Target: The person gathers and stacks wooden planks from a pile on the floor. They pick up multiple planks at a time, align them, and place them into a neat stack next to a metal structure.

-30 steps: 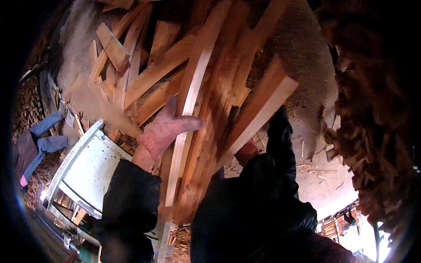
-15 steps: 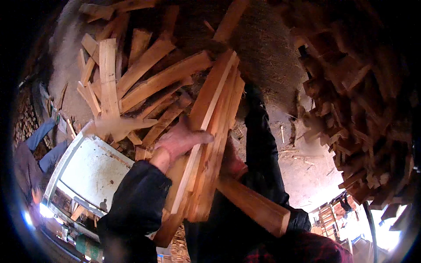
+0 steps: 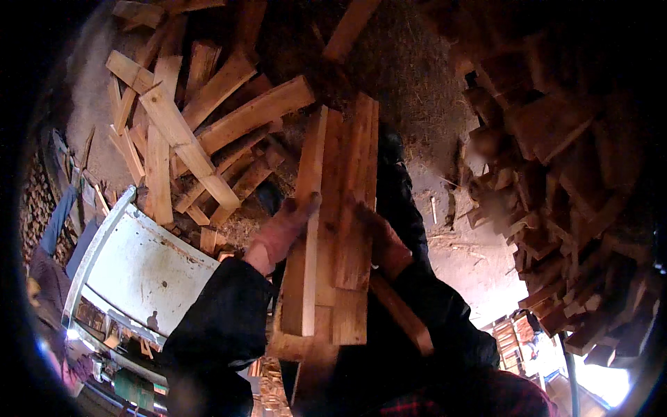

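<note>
A bundle of rough wooden boards (image 3: 323, 243) stands lengthwise in front of me, its pieces side by side and ending unevenly. My left hand (image 3: 281, 233) grips its left side, thumb over the face of a pale-edged board. Against the right side presses my right hand (image 3: 385, 240), closed on the boards with its fingertips partly hidden. Another wooden piece (image 3: 403, 313) slants below my right wrist, apart from the bundle's face. Beyond my left hand lies a loose pile of boards (image 3: 257, 111), with a knotted board (image 3: 184, 142) crossing on top.
A white, rust-spotted curved metal panel (image 3: 156, 257) stands at my left. Stacked split wood (image 3: 556, 181) rises along the right side. Dirt floor (image 3: 410, 83) with wood scraps lies between. Someone's blue-clad limb (image 3: 57, 219) shows at the far left edge.
My right hand has come up from lower behind the boards to the bundle's right side. The bundle is more upright. A knotted board now lies diagonally across the pile.
</note>
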The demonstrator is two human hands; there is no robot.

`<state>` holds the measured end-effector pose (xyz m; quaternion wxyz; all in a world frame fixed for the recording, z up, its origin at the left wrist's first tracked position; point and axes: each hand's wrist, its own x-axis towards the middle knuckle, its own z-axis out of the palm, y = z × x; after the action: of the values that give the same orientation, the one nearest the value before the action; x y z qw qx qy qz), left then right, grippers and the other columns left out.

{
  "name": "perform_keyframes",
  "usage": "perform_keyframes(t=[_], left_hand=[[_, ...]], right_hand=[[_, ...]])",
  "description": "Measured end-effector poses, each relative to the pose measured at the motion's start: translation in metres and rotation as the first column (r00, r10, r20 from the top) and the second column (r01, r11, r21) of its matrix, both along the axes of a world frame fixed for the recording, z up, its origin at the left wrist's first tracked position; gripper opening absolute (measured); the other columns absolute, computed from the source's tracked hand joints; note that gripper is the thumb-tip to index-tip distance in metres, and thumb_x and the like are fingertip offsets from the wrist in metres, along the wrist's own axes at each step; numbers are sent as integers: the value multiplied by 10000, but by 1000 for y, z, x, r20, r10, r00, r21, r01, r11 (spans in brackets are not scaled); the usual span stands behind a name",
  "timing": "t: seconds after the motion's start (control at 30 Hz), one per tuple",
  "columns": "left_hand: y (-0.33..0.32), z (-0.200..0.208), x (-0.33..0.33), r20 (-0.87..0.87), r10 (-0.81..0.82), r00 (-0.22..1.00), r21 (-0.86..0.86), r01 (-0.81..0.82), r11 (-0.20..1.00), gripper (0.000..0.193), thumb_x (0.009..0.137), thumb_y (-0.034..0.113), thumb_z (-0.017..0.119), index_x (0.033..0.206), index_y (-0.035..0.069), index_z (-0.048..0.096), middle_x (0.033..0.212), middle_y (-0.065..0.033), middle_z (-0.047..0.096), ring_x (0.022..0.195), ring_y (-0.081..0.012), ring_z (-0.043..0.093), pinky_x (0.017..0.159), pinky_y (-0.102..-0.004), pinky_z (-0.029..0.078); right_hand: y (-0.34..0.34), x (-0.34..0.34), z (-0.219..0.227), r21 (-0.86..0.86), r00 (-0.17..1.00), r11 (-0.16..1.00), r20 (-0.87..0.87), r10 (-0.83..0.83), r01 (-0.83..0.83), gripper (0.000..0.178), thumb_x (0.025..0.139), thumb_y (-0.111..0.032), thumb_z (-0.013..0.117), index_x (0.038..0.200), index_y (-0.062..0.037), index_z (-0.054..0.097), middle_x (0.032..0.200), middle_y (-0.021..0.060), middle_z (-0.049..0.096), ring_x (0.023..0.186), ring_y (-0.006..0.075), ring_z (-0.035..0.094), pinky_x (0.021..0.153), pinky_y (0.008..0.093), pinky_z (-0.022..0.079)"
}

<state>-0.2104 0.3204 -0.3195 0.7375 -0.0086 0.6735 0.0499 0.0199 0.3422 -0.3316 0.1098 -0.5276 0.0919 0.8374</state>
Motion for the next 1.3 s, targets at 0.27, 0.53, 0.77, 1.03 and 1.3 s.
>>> perform_keyframes(t=[0.27,0.53,0.77,1.03,1.3], left_hand=[[21,-9,14,226,448,865,-80,-442,893,636,902,477,616,1341,36,483,1171,-79,622,989,-172,611,867,-304,486],[-30,36,40,225,557,799,-27,-567,824,625,839,354,701,1333,44,479,1243,-87,574,1105,-195,558,934,-319,448],[-77,67,51,173,707,685,-63,-709,702,532,868,375,663,1278,57,542,1170,-110,625,1012,-224,608,899,-344,476],[-179,34,75,206,960,192,-411,-873,262,598,889,436,639,1346,76,501,1286,-98,585,1135,-242,556,996,-343,433],[-183,36,90,174,938,301,-346,-872,345,576,914,467,594,1323,67,525,1244,-123,607,1100,-252,585,975,-352,461]], right_hand=[[10,24,-89,-207,998,977,10,-60,60,464,1002,-300,475,1396,-56,471,1357,109,540,1222,237,526,1039,360,416],[-46,40,-18,258,954,931,223,201,-257,546,969,-420,510,1387,-71,468,1322,85,556,1148,203,540,1014,324,427],[-112,79,-48,573,734,473,411,541,-670,506,996,-376,419,1410,-86,437,1335,146,539,1171,270,546,1005,354,432],[-94,35,-29,237,72,-19,371,926,-971,560,982,-379,407,1467,-115,308,1163,257,618,1083,400,604,912,463,501],[-103,56,-38,-26,-2,10,427,904,-1000,904,839,-739,453,1403,-33,446,1347,196,539,1233,310,525,1048,345,371]])
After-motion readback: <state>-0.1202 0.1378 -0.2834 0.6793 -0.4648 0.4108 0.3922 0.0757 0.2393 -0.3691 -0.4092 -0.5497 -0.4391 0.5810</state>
